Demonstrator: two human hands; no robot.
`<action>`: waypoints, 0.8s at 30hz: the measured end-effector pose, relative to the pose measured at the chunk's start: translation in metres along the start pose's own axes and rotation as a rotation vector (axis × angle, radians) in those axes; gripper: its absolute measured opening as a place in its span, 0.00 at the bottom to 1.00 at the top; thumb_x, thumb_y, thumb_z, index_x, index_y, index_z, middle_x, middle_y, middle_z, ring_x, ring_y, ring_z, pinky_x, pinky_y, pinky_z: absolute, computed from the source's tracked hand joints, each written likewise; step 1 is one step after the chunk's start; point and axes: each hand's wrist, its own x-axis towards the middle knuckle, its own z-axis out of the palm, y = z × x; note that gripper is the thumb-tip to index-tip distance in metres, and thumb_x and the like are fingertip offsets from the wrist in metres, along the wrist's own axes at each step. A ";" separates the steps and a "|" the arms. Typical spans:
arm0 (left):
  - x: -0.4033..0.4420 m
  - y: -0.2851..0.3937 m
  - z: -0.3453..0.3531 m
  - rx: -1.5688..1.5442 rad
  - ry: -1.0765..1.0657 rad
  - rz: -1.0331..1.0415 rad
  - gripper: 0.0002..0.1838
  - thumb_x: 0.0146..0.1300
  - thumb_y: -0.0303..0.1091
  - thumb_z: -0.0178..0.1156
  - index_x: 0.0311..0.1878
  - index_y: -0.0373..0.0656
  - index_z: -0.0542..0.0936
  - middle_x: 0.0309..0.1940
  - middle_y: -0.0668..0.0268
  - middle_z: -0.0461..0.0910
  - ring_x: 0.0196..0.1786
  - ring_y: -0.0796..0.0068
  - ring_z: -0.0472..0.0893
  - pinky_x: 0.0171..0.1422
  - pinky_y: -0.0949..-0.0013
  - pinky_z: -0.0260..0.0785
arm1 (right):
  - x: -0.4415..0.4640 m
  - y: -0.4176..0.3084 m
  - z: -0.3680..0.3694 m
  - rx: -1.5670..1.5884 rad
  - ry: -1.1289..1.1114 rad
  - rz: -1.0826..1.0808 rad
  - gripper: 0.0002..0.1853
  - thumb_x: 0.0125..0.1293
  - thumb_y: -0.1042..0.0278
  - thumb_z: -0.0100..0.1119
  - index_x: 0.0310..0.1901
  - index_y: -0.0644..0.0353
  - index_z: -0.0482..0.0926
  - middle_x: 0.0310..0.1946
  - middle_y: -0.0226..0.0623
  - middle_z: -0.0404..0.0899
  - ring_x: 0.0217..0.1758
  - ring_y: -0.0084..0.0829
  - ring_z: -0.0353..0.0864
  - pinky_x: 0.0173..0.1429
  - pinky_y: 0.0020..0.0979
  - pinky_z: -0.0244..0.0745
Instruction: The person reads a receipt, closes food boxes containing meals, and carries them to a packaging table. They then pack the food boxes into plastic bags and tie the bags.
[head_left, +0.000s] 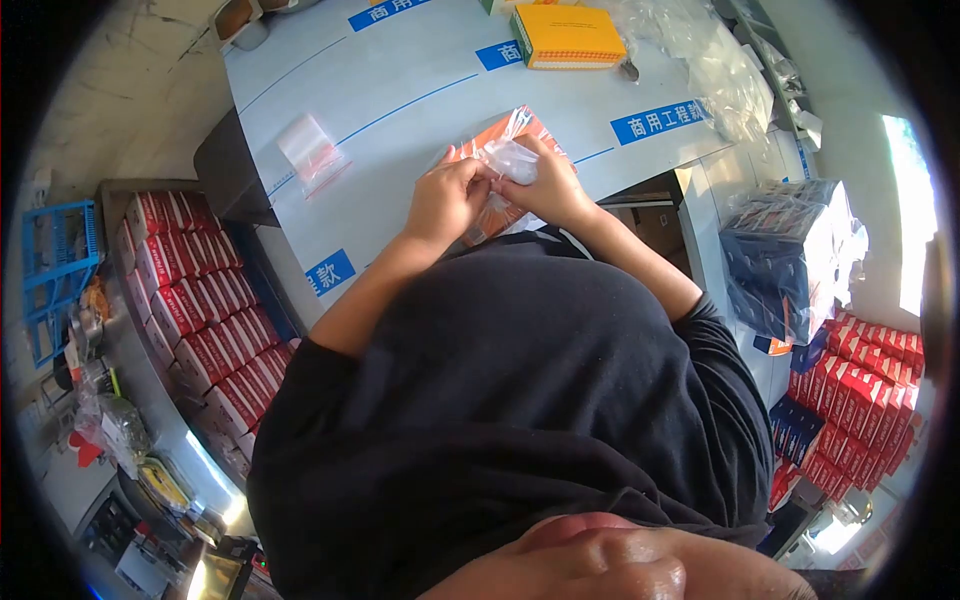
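Note:
An orange and white box [530, 122] lies on the grey table near its front edge, close to my body. Over it, my left hand [447, 203] and my right hand [553, 187] meet with fingers bent inward. Between them is a crumpled clear plastic bag [511, 160], pinched by the fingers of both hands. The fingertips partly cover the box and the bag. To the left on the table is a small flat clear bag [312, 155] with a red edge.
A yellow box [568, 38] stands at the back of the table [400, 90]. Clear plastic wrapping [725, 75] is heaped at the right. Red boxes are stacked at the left [205, 300] and at the lower right [850, 410]. A wrapped bundle [785, 255] sits to the right.

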 end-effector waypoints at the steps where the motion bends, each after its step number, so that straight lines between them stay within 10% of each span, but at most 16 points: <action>1: 0.000 -0.001 -0.001 -0.017 -0.026 0.012 0.04 0.51 0.25 0.60 0.32 0.42 0.77 0.26 0.63 0.81 0.29 0.61 0.80 0.62 0.57 0.61 | 0.001 0.001 0.001 0.003 -0.001 0.002 0.24 0.46 0.66 0.67 0.44 0.65 0.70 0.34 0.48 0.79 0.40 0.41 0.80 0.43 0.34 0.74; 5: -0.002 0.002 -0.013 -0.159 -0.114 -0.047 0.06 0.51 0.24 0.57 0.34 0.42 0.77 0.29 0.56 0.79 0.33 0.58 0.79 0.56 0.57 0.65 | 0.011 0.024 0.017 0.024 0.016 -0.135 0.24 0.44 0.66 0.65 0.44 0.64 0.71 0.34 0.49 0.79 0.40 0.44 0.80 0.43 0.36 0.73; 8: -0.002 -0.007 -0.006 0.083 0.036 0.336 0.08 0.48 0.21 0.56 0.34 0.39 0.76 0.39 0.53 0.76 0.45 0.51 0.75 0.51 0.58 0.66 | 0.008 0.027 0.018 -0.096 0.091 -0.175 0.25 0.42 0.68 0.65 0.45 0.62 0.71 0.33 0.48 0.78 0.39 0.45 0.79 0.42 0.38 0.73; 14: -0.041 0.010 0.008 -0.343 0.025 -0.207 0.09 0.59 0.28 0.56 0.41 0.35 0.71 0.36 0.59 0.74 0.41 0.71 0.73 0.48 0.69 0.64 | 0.005 0.025 0.014 0.124 0.024 -0.138 0.25 0.42 0.70 0.66 0.46 0.60 0.71 0.38 0.47 0.76 0.44 0.46 0.76 0.45 0.39 0.71; 16: -0.025 0.035 0.007 0.311 0.070 0.158 0.17 0.57 0.29 0.58 0.48 0.35 0.68 0.40 0.57 0.73 0.44 0.69 0.73 0.48 0.67 0.65 | -0.015 -0.004 -0.008 0.287 0.042 -0.232 0.21 0.49 0.69 0.62 0.47 0.59 0.70 0.39 0.45 0.76 0.44 0.43 0.76 0.45 0.37 0.71; 20: 0.012 0.018 0.016 -0.060 -0.161 0.069 0.20 0.53 0.27 0.57 0.51 0.36 0.68 0.41 0.55 0.74 0.45 0.64 0.75 0.48 0.64 0.66 | -0.065 -0.029 -0.038 0.229 0.205 -0.768 0.23 0.51 0.67 0.61 0.50 0.57 0.68 0.45 0.44 0.71 0.50 0.42 0.72 0.52 0.38 0.68; 24: 0.072 0.042 -0.001 0.416 -0.211 0.521 0.12 0.58 0.27 0.53 0.44 0.32 0.74 0.34 0.56 0.78 0.38 0.63 0.78 0.43 0.61 0.68 | -0.141 0.003 -0.098 0.196 0.459 -0.407 0.21 0.51 0.72 0.59 0.49 0.58 0.70 0.46 0.42 0.71 0.48 0.40 0.74 0.51 0.37 0.70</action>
